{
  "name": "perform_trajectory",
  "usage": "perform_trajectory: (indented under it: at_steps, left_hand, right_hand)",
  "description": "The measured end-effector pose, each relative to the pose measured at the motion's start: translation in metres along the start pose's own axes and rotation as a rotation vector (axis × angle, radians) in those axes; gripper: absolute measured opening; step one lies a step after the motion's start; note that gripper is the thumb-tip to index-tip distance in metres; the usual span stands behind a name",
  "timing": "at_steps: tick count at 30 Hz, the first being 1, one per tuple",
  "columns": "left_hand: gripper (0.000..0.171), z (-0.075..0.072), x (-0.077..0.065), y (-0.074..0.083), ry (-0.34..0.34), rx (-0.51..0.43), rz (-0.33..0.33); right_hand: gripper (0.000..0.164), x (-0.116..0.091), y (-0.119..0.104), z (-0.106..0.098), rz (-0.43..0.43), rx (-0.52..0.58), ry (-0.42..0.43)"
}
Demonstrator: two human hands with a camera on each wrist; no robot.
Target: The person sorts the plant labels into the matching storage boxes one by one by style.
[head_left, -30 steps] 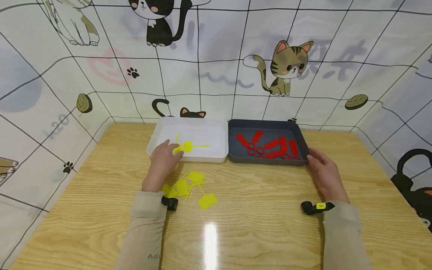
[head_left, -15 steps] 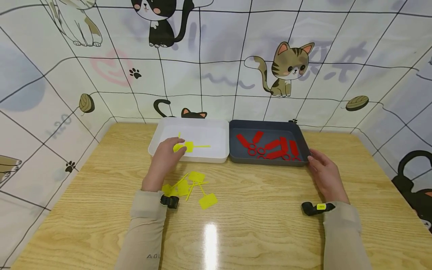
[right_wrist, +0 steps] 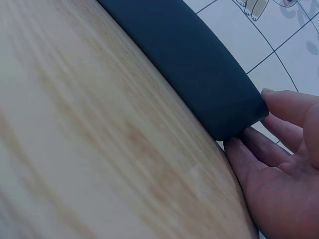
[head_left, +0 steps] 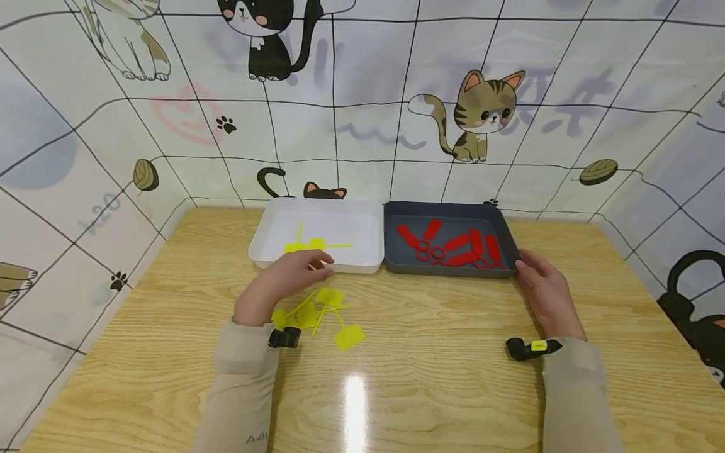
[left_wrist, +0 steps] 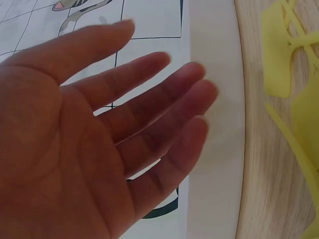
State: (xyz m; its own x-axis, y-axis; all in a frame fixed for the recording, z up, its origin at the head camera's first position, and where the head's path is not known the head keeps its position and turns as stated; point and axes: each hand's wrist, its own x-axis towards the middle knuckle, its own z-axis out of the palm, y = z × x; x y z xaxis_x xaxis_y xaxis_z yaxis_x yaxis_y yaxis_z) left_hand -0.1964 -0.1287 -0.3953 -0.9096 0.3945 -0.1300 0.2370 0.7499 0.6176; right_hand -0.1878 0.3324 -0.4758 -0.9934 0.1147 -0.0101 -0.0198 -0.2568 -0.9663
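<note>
My left hand point(head_left: 291, 274) hovers over the front rim of the white tray point(head_left: 362, 261), its fingers relaxed and holding nothing; the left wrist view shows the bare palm point(left_wrist: 75, 139). Two yellow plant labels point(head_left: 334, 245), flat plates on thin stems, lie in this tray, one partly hidden by the hand. More yellow labels point(head_left: 349, 338) are heaped on the table below the hand. My right hand point(head_left: 549, 296) grips the front right corner of the dark grey tray point(head_left: 447, 272), with thumb and fingers on either side of it point(right_wrist: 239, 107). Several red tags point(head_left: 459, 242) with ring ends lie inside.
Both trays stand side by side at the back of the wooden table point(head_left: 430, 371), against a cat-printed backdrop point(head_left: 368, 82). A wrist camera point(head_left: 285, 338) on the left arm overlaps part of the yellow heap in the head view.
My left hand has let go of a yellow label inside the white tray and drawn back toward the front rim, turning rightward. The right hand and dark tray have not moved.
</note>
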Motion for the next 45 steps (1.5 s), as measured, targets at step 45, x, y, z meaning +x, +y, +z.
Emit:
perform_trajectory:
  at_steps: [45]
  left_hand:
    - [0.038,0.041,0.003,0.019,-0.060,0.396,-0.140]
  right_hand:
    - [0.060,0.000,-0.001,0.000,0.012,-0.024,0.012]
